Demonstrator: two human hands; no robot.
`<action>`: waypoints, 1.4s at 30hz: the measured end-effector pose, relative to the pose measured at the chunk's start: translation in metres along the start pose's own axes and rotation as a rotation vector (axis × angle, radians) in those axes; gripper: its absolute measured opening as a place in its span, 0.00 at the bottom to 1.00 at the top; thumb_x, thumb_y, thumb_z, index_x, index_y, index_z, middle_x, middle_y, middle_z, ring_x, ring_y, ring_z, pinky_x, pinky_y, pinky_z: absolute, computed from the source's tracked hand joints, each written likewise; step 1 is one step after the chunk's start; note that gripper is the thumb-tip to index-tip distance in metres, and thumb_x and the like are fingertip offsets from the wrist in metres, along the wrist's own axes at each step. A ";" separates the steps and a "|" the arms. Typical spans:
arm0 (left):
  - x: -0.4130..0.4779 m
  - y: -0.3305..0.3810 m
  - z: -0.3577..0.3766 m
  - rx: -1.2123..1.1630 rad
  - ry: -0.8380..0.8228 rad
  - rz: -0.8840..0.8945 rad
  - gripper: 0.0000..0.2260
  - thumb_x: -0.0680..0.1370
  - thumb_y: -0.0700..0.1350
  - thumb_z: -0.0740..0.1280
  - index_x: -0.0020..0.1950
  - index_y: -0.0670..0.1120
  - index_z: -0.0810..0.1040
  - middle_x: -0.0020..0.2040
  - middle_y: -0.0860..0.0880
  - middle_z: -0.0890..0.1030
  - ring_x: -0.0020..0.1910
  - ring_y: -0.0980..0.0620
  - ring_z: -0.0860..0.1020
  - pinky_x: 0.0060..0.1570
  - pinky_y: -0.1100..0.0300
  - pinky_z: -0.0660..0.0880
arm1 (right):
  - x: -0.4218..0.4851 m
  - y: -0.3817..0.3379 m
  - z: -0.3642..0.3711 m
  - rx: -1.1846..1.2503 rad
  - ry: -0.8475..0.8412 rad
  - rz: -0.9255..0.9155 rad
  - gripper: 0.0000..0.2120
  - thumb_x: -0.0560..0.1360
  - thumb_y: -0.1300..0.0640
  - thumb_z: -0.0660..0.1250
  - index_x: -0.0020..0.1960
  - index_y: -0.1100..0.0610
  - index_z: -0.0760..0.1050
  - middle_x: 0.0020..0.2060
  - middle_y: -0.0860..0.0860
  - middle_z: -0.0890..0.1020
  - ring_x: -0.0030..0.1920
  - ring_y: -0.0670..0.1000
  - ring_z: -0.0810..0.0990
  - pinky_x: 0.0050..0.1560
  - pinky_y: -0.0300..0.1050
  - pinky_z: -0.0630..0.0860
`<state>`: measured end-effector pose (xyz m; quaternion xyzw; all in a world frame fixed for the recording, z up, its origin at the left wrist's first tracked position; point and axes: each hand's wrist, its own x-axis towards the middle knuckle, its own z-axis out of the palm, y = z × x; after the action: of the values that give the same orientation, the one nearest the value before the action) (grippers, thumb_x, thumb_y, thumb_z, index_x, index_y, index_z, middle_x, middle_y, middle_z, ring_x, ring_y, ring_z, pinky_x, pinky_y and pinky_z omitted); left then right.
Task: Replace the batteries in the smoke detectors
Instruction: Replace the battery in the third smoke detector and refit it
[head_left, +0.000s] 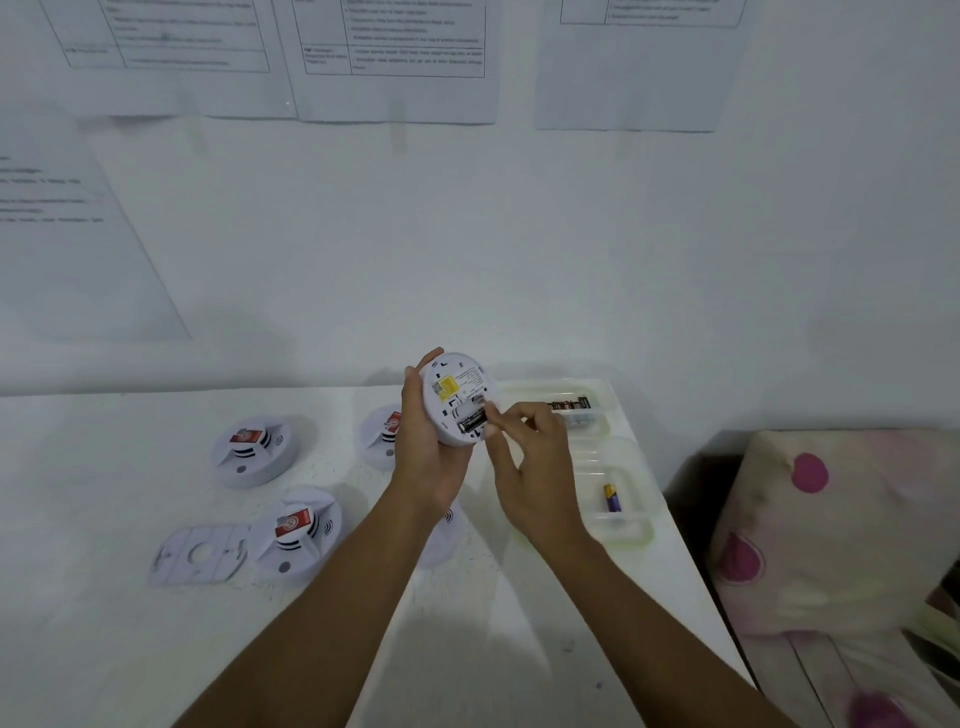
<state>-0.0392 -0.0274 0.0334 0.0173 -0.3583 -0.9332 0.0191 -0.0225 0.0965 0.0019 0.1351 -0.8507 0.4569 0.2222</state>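
Note:
My left hand (423, 447) grips a round white smoke detector (457, 397), lifted above the table with its back facing me. A black battery (471, 421) lies in the open compartment on that back. My right hand (524, 452) has curled fingers, and its thumb and forefinger pinch at the right end of the battery. Whether the battery is fully seated cannot be told.
Three more detectors with red labels lie on the white table (104, 623): one (254, 449), another (293, 535), a third (382, 434). A loose mounting plate (200, 553) lies at left. Clear trays hold dark batteries (571, 404) and a purple battery (612, 497). A pillow (831, 530) lies right.

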 end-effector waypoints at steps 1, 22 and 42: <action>0.001 0.000 -0.001 0.007 -0.003 0.004 0.18 0.82 0.59 0.53 0.65 0.52 0.72 0.62 0.43 0.76 0.55 0.45 0.75 0.50 0.51 0.75 | -0.001 0.003 -0.001 -0.031 -0.023 -0.040 0.19 0.80 0.45 0.58 0.63 0.52 0.80 0.51 0.48 0.75 0.54 0.49 0.71 0.52 0.41 0.71; 0.016 0.008 -0.015 0.097 0.009 -0.037 0.17 0.78 0.55 0.58 0.62 0.51 0.76 0.60 0.48 0.80 0.60 0.48 0.78 0.61 0.49 0.74 | 0.153 0.089 -0.013 -0.568 -0.647 0.210 0.10 0.65 0.53 0.79 0.42 0.48 0.79 0.49 0.49 0.78 0.42 0.50 0.79 0.47 0.44 0.77; -0.009 0.012 -0.014 0.093 -0.008 -0.050 0.19 0.81 0.56 0.56 0.68 0.51 0.72 0.60 0.45 0.78 0.57 0.46 0.78 0.59 0.46 0.74 | 0.047 -0.036 -0.037 0.345 -0.384 0.249 0.05 0.70 0.64 0.75 0.44 0.59 0.80 0.40 0.51 0.86 0.38 0.51 0.86 0.36 0.55 0.79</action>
<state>-0.0294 -0.0448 0.0312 0.0234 -0.4009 -0.9158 -0.0064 -0.0385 0.1070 0.0694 0.1494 -0.7970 0.5847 -0.0271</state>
